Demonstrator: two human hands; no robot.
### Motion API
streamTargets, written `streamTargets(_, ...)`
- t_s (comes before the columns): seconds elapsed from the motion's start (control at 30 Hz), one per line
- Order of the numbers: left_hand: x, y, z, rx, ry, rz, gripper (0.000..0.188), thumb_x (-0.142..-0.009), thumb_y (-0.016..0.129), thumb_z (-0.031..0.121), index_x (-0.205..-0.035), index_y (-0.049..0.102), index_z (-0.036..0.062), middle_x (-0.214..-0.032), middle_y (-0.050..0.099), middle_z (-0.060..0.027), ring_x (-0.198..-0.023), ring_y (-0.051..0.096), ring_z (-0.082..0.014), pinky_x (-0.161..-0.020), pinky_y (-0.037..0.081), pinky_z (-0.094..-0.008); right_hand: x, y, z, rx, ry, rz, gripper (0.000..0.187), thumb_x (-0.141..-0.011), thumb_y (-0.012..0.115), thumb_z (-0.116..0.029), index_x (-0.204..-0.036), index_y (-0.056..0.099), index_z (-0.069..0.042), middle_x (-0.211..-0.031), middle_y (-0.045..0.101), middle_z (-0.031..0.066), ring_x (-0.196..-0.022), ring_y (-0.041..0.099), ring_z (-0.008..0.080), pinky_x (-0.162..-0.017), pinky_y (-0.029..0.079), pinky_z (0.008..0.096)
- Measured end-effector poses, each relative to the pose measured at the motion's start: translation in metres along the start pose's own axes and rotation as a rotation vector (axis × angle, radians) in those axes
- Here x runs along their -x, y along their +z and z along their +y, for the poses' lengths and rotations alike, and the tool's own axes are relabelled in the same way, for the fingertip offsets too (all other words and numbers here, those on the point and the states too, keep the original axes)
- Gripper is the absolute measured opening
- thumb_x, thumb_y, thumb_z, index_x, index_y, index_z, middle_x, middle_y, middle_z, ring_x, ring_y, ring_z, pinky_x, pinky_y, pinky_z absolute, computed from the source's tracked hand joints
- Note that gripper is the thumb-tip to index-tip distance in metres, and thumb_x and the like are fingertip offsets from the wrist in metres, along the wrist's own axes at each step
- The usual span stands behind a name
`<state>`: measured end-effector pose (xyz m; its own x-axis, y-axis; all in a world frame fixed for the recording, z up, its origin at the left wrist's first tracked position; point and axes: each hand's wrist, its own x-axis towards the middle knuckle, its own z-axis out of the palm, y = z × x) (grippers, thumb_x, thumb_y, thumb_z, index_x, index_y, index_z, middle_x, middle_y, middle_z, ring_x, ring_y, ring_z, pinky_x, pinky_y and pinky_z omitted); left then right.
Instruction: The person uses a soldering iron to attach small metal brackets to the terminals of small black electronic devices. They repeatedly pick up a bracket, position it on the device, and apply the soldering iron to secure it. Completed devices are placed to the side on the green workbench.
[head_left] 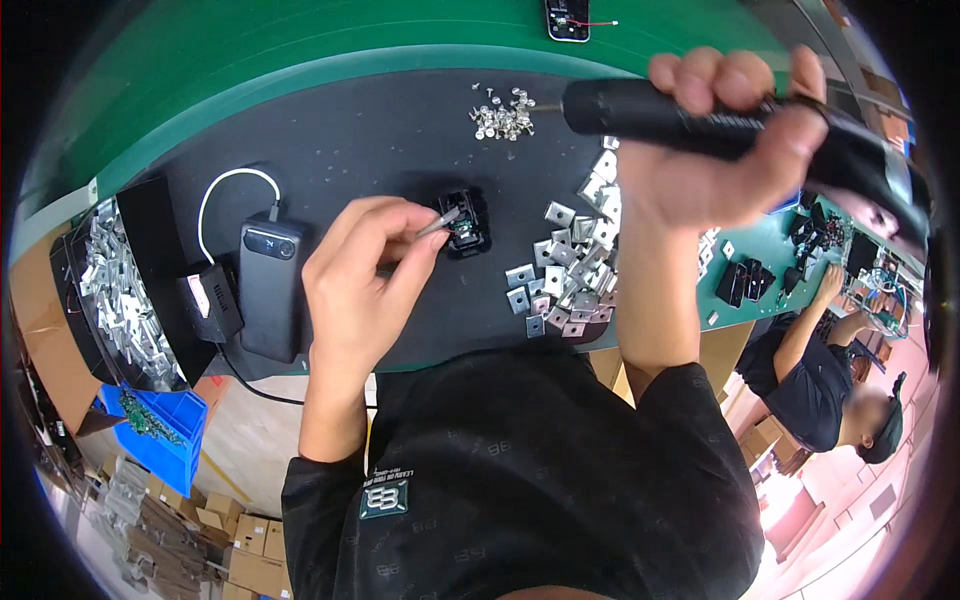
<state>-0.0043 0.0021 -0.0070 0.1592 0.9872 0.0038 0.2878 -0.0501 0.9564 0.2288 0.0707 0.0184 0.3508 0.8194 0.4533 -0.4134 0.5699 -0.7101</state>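
My right hand [735, 140] is wrapped round a black electric screwdriver [640, 112], raised over the right part of the mat. Its thin bit points left, close to a pile of small silver screws [503, 118]. The fingers of my left hand [365, 275] pinch a small grey metal piece [440, 222], whose exact kind I cannot make out. That piece reaches over an open black plastic housing [480, 240] with a green circuit board [464, 228] inside. Between the housing and my right forearm lie many square metal plates with holes [565, 275].
A dark power bank [270, 290] with a white cable and a black box [210, 303] lie at left. Beyond them stands a bin of silver metal parts [125, 300], above a blue crate [170, 450]. A co-worker [815, 385] sits at right. Another device [568, 20] lies at the far edge.
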Motion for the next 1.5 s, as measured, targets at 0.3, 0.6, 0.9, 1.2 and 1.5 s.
streamTargets(0.3,-0.014,0.009,0.008,-0.617,0.298,-0.077,0.019,-0.065,0.079,0.009,-0.079,0.066,0.008,-0.1,0.062,-0.0049,-0.099,0.057,-0.0235,-0.087,0.037,-0.0384,0.035,-0.012,-0.048,-0.128,0.076,-0.159,0.056,-0.089,0.061,-0.044,-0.13,0.041,-0.011,-0.083,0.05,-0.0018,-0.071,0.047,0.0108,-0.068,0.038,0.0289)
streamTargets(0.6,-0.016,0.025,0.0,-0.781,0.209,-0.149,0.018,-0.072,0.074,0.012,-0.088,0.065,0.0107,-0.103,0.063,-0.0022,-0.105,0.057,-0.0211,-0.097,0.031,-0.0432,0.057,-0.023,-0.05,-0.121,0.128,-0.072,0.062,-0.089,0.062,-0.046,-0.135,0.038,-0.013,-0.083,0.049,-0.0012,-0.069,0.047,0.0105,-0.067,0.04,0.0289)
streamTargets(0.9,-0.016,0.03,0.021,-0.665,0.387,-0.151,0.033,-0.071,0.075,0.021,-0.102,0.067,0.0123,-0.101,0.065,0.0007,-0.104,0.057,-0.0203,-0.1,0.027,-0.0424,0.056,-0.017,-0.057,-0.229,0.16,-0.092,0.063,-0.086,0.067,-0.043,-0.134,0.038,-0.014,-0.083,0.049,-0.002,-0.07,0.05,0.0104,-0.068,0.041,0.0281)
streamTargets(1.2,0.001,0.047,0.012,-0.456,0.529,-0.178,0.021,-0.067,0.078,0.018,-0.084,0.071,0.0089,-0.083,0.07,0.0021,-0.09,0.064,-0.0162,-0.099,0.03,-0.0392,0.055,-0.005,-0.062,-0.314,0.191,-0.128,0.062,-0.084,0.071,-0.037,-0.131,0.039,-0.012,-0.083,0.051,-0.001,-0.07,0.052,0.0118,-0.069,0.042,0.0288)
streamTargets(1.5,0.002,0.04,0.011,-0.422,0.47,-0.163,0.015,-0.066,0.078,0.016,-0.077,0.07,0.0101,-0.078,0.069,0.0036,-0.089,0.064,-0.0163,-0.097,0.033,-0.0384,0.059,-0.002,-0.059,-0.327,0.207,-0.135,0.062,-0.085,0.07,-0.037,-0.132,0.039,-0.012,-0.083,0.051,-0.0009,-0.071,0.052,0.0123,-0.069,0.041,0.0294)
